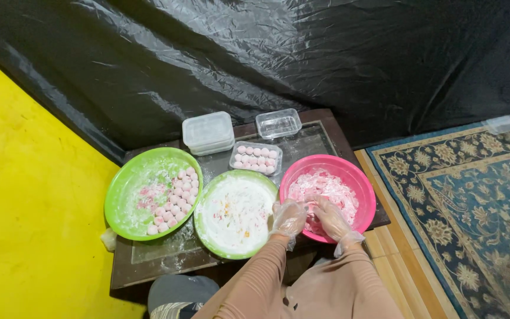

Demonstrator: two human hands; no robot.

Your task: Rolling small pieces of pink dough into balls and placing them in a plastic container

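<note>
While pale pink dough balls [174, 199] lie powdery in the wide green plastic bowl [126, 188] at the glass-topped table's [166, 251] left edge, a flour-coated green plate [209, 231] sits just beside it. Both hands, left hand [289, 217] and right hand [330, 217], in crinkly clear gloves, curl loosely around sticky pink dough [326, 188] inside the round pink plastic basin [365, 195], which overhangs the right edge.
</note>
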